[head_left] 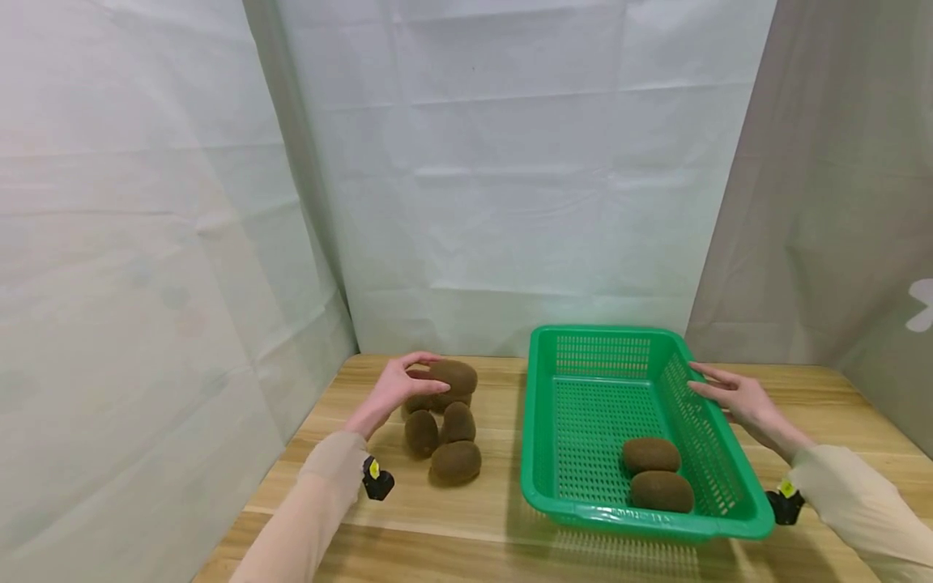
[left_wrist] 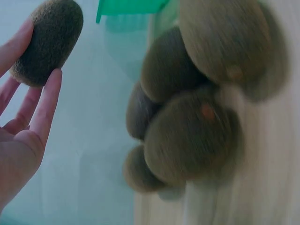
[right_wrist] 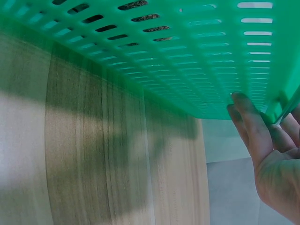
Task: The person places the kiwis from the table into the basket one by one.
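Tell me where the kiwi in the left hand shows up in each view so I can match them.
Head: held kiwi just left of centre, below mid-height, in the left hand.
Left wrist: held kiwi at upper left.
Right wrist: not in it.
Shared landmark: green basket, right of centre in head, top edge in left wrist, across the top in right wrist.

Head camera: high, farthest off, facing forward and down over worktop (head_left: 430, 518). Left wrist camera: close on kiwifruit (left_wrist: 187, 140). Right wrist camera: low, close outside green basket (right_wrist: 187, 70) (shared by all three).
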A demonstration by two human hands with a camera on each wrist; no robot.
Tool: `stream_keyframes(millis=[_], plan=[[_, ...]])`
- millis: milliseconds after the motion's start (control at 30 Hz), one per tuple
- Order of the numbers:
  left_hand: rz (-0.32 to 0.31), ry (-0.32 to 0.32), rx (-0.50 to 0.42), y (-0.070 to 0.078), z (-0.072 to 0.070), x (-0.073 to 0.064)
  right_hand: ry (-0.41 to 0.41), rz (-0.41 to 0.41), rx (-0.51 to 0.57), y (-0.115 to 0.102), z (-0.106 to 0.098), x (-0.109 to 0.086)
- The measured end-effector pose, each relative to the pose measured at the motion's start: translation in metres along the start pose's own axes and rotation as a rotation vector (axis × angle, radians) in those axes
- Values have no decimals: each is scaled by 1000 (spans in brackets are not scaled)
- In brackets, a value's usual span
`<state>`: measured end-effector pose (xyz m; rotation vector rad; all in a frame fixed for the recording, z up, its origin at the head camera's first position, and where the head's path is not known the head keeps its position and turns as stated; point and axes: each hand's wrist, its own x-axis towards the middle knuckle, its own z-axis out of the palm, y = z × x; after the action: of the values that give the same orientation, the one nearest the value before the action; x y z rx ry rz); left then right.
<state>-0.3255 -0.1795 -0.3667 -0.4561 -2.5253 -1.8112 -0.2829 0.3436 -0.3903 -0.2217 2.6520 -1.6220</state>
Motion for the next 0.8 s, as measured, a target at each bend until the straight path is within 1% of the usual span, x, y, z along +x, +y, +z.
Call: stream_keyframes(millis=[133, 467, 567, 667, 800], plan=[[20, 14, -36, 11, 14, 10, -3, 11, 5, -1, -1, 0], [109, 36, -58, 36, 50, 27, -5, 4, -4, -2, 0, -2], [126, 19, -72, 43, 60, 31, -1, 4, -3, -2, -1, -2], [139, -12, -90, 53, 69, 33, 3, 3, -5, -2, -1, -2], [141, -49, -116, 76, 81, 29, 3, 3, 4, -1, 0, -3]])
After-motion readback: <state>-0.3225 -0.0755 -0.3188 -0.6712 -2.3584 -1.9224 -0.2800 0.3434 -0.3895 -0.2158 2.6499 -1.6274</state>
